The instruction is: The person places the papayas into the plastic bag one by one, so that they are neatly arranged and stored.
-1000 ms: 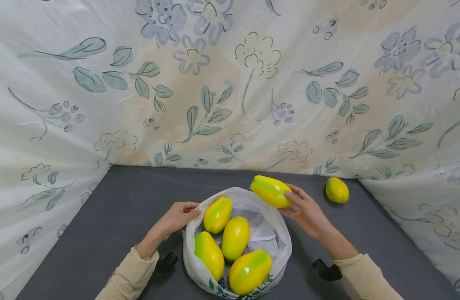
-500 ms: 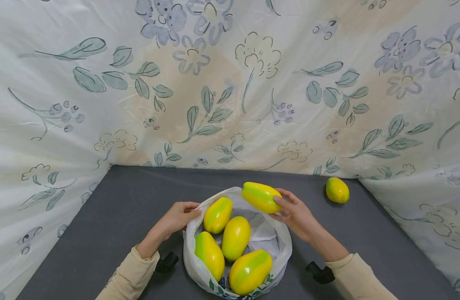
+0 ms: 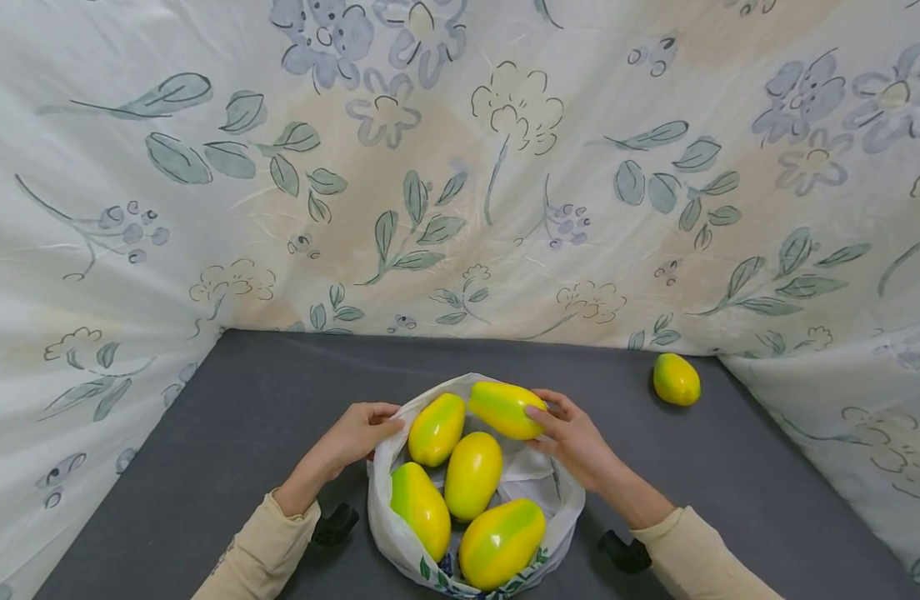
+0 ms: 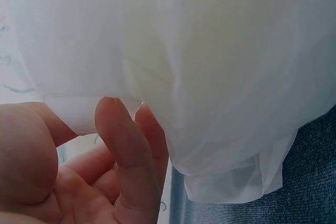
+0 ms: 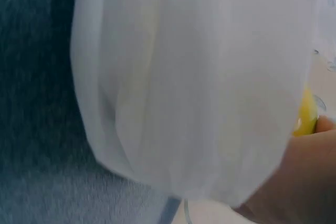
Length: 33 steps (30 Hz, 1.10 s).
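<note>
A white plastic bag (image 3: 382,521) stands with its mouth wide at the front middle of the table. My left hand (image 3: 358,435) pinches the bag's left rim; in the left wrist view its thumb and fingers (image 4: 126,145) are at the edge of the plastic. Over the back right of the mouth, my right hand (image 3: 576,442) grips a yellow-green papaya (image 3: 505,409) by its right end. Inside the bag lie several more papayas, among them a middle one (image 3: 473,476) and a front one (image 3: 502,543). The bag hides much of the right hand in the right wrist view.
Another papaya (image 3: 676,379) rests at the back right of the dark grey table (image 3: 280,392). A floral curtain (image 3: 460,208) closes off the back and both sides. Dark bands (image 3: 623,552) are at both wrists.
My right hand has carried its papaya left and down, from beside the right rim to over the bag's mouth. The left hand has kept its place on the rim.
</note>
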Available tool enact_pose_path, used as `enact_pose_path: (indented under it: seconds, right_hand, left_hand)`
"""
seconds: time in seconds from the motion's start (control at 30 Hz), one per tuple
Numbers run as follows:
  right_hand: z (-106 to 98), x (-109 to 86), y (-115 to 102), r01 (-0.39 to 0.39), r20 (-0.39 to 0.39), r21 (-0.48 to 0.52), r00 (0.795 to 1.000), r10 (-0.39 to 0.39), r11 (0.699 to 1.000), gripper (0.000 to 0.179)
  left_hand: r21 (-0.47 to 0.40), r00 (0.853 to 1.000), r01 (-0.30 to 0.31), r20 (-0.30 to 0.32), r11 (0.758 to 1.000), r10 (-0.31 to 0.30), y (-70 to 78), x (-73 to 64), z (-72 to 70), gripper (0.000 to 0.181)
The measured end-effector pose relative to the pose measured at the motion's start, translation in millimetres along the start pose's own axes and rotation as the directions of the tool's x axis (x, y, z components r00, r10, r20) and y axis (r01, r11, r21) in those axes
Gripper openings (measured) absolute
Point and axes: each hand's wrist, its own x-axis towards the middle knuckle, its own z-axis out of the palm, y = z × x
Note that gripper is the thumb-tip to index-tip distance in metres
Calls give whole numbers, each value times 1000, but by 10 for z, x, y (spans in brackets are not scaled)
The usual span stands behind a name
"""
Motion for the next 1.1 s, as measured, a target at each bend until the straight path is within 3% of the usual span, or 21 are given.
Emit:
enact_pose_path:
  seconds: [0.5, 0.77, 1.1]
  right_hand:
    - [136, 41, 169, -74, -128, -63, 990, 66, 995, 64]
    - [153, 18, 184, -105, -113, -54, 989, 98, 993, 64]
    - [160, -10, 210, -99, -107, -147, 991, 83, 984, 57]
  left_hand:
    - [10, 1000, 9, -8, 1000, -9, 8, 12, 17, 31]
    - [22, 1000, 16, -19, 1000, -16, 7, 5, 18, 31]
    - [16, 1000, 22, -16, 1000, -22, 30, -14, 17, 33]
